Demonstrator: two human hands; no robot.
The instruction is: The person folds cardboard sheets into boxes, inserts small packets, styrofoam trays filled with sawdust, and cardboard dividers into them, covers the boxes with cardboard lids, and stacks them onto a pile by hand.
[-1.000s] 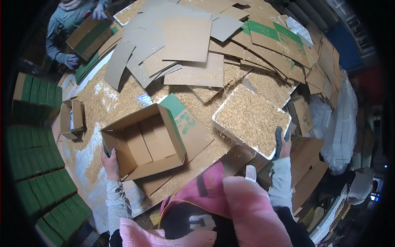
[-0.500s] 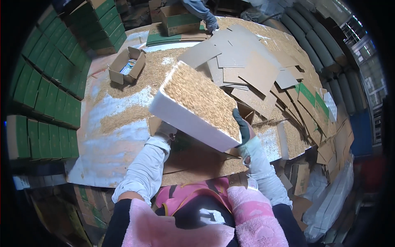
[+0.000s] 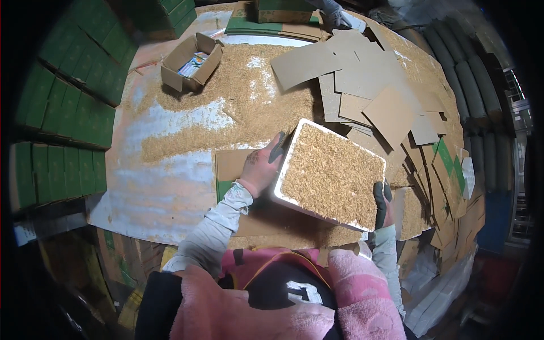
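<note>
Between my two gloved hands is a white foam box [image 3: 281,190], filled to the rim with loose tan husks or shavings [image 3: 331,175]. It is tilted, its open top facing me. My left hand [image 3: 262,170] grips its left side, with the dark fingertips pressed near the upper left corner. At the lower right corner my right hand [image 3: 384,207] holds the other end, dark-gloved fingers over the edge. Below the foam box lies brown cardboard with a green patch [image 3: 224,188], largely hidden by the box and my left arm.
Tan shavings cover much of the table [image 3: 170,195]. A small open carton [image 3: 208,67] with colourful packets stands at the far left. Grey and brown cardboard sheets [image 3: 368,68] lie heaped at right. Green cartons [image 3: 51,175] are stacked left. Another person's gloved hand [image 3: 340,18] shows at the back.
The foam box has come lower and to the right, and its filled top now faces me more. My left hand has moved from underneath to its left side. The view has shifted.
</note>
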